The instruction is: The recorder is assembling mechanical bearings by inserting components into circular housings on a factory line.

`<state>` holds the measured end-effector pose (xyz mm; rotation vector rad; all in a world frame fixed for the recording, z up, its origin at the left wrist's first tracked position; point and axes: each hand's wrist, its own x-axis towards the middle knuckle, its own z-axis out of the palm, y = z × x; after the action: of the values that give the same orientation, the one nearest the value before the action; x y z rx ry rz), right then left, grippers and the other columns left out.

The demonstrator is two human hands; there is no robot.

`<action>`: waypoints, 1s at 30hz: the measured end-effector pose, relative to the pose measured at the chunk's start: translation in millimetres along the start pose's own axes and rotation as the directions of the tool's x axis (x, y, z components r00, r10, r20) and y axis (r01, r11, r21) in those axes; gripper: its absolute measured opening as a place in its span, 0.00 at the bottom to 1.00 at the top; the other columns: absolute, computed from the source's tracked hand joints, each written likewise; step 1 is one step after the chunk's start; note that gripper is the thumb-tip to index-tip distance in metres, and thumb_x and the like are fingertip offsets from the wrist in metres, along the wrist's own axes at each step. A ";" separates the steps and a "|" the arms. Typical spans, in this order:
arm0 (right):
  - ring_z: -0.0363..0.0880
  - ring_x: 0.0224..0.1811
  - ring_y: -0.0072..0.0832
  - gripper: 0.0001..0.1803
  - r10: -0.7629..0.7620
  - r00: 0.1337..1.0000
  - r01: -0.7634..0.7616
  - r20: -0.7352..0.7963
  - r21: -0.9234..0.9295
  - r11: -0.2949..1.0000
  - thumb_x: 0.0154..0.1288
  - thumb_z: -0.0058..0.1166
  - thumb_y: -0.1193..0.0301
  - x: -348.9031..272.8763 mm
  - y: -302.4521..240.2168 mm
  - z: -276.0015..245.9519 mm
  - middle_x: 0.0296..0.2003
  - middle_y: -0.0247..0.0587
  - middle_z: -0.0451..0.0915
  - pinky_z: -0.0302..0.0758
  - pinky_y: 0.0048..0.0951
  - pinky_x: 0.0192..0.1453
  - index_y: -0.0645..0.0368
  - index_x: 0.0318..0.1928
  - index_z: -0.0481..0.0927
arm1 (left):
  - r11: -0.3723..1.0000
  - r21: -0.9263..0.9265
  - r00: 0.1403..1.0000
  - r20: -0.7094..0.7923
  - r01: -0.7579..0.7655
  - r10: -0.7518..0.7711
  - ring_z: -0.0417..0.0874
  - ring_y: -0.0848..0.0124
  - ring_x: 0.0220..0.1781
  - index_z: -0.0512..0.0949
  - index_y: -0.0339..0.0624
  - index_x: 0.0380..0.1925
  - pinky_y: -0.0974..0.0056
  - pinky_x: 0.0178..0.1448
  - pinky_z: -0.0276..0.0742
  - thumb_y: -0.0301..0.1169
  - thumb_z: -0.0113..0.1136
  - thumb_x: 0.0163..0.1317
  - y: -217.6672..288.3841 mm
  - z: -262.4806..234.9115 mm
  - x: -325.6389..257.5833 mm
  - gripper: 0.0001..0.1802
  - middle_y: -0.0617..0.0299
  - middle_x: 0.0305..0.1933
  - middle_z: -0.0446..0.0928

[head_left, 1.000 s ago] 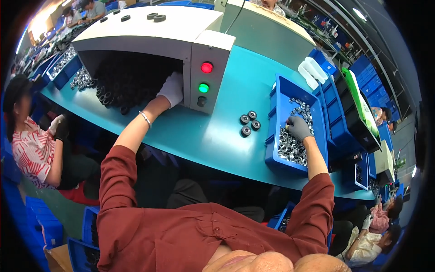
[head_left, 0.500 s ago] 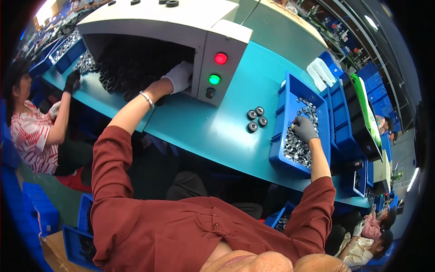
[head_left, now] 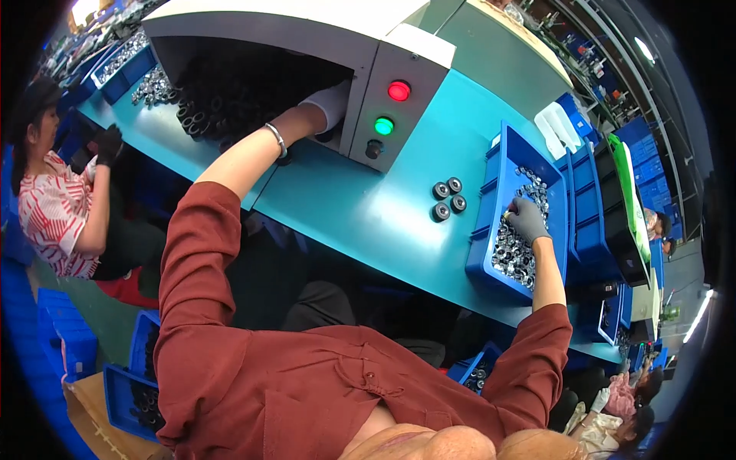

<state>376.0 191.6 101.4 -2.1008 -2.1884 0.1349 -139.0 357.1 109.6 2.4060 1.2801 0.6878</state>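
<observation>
My left hand (head_left: 331, 103), in a white glove, reaches into the opening of a cream-coloured machine housing (head_left: 402, 57), close to the inner side of its control panel. Its fingers are hidden behind the panel edge. Many black rings (head_left: 203, 115) are heaped in the dark opening. My right hand (head_left: 527, 220), in a grey glove, is inside a blue bin (head_left: 479, 253), over shiny metal rings (head_left: 512, 257). Its fingers are curled together with the tips down at the rings; what they hold is too small to make out. Several black wheel-like parts (head_left: 441, 211) stand grouped on the teal table, left of the bin.
The panel carries a red light (head_left: 399, 90), a green light (head_left: 384, 126) and a black knob (head_left: 374, 149). More blue bins (head_left: 590, 211) stand stacked at the right. A co-worker (head_left: 57, 207) sits at the left beside heaped metal parts (head_left: 156, 86). The teal table (head_left: 337, 207) has its front edge before me.
My left hand has gone deeper behind the panel edge, so less of the glove shows. My right hand stays at the metal rings. The whole view has shifted slightly.
</observation>
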 end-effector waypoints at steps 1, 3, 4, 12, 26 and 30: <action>0.82 0.38 0.54 0.11 0.036 0.999 -0.036 0.035 -0.009 0.999 0.56 0.60 0.68 0.8 -12.0 -5.6 0.33 0.59 0.82 0.77 0.46 0.44 0.64 0.35 0.80 | 0.998 -0.037 0.998 0.036 0.047 -0.046 0.77 0.47 0.64 0.74 0.37 0.60 0.55 0.67 0.72 0.37 0.48 0.72 16.8 -13.2 -8.6 0.22 0.39 0.62 0.76; 0.82 0.39 0.54 0.11 0.013 1.000 -0.013 0.017 0.005 1.000 0.56 0.60 0.68 -0.6 -11.2 -5.2 0.33 0.59 0.82 0.77 0.46 0.45 0.64 0.35 0.81 | 1.000 0.003 0.998 0.061 0.026 -0.026 0.78 0.47 0.62 0.76 0.37 0.58 0.55 0.66 0.73 0.38 0.48 0.71 20.9 -19.3 -9.3 0.22 0.40 0.61 0.77; 0.82 0.39 0.54 0.11 0.008 1.000 -0.008 0.012 -0.012 1.000 0.56 0.60 0.68 -0.6 -7.1 -2.8 0.33 0.58 0.82 0.76 0.47 0.45 0.63 0.36 0.81 | 0.999 0.046 0.996 0.092 0.006 -0.010 0.79 0.47 0.61 0.78 0.37 0.56 0.54 0.65 0.74 0.38 0.48 0.71 21.7 -20.1 -8.3 0.21 0.40 0.60 0.78; 0.82 0.36 0.50 0.12 0.048 0.994 -0.045 -0.095 0.034 0.998 0.57 0.62 0.68 -7.9 -6.5 -2.8 0.31 0.55 0.82 0.76 0.43 0.41 0.64 0.37 0.78 | 0.966 0.255 0.997 0.072 -0.037 0.019 0.80 0.47 0.59 0.77 0.36 0.54 0.52 0.62 0.75 0.38 0.46 0.72 10.7 -22.1 -3.8 0.20 0.39 0.57 0.78; 0.82 0.46 0.51 0.13 0.032 0.957 0.004 -0.290 0.122 0.993 0.58 0.56 0.73 -41.8 -13.8 -18.7 0.40 0.55 0.84 0.77 0.45 0.51 0.61 0.44 0.81 | 0.967 0.194 0.985 -0.022 -0.164 0.172 0.79 0.47 0.59 0.79 0.38 0.53 0.53 0.63 0.75 0.37 0.49 0.70 -5.3 -9.5 -1.0 0.19 0.42 0.57 0.79; 0.83 0.45 0.49 0.12 0.089 0.947 -0.007 -0.309 0.256 0.967 0.58 0.56 0.73 -48.4 -16.7 -25.1 0.39 0.54 0.84 0.77 0.44 0.50 0.61 0.43 0.80 | 0.844 0.425 0.932 -0.009 -0.325 0.364 0.78 0.47 0.61 0.78 0.39 0.53 0.53 0.63 0.74 0.37 0.50 0.70 -13.2 -14.9 4.8 0.19 0.42 0.58 0.78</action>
<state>364.8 142.3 127.8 -1.8860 -1.8295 0.0665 -153.9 369.2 116.7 3.0424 1.1246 0.6749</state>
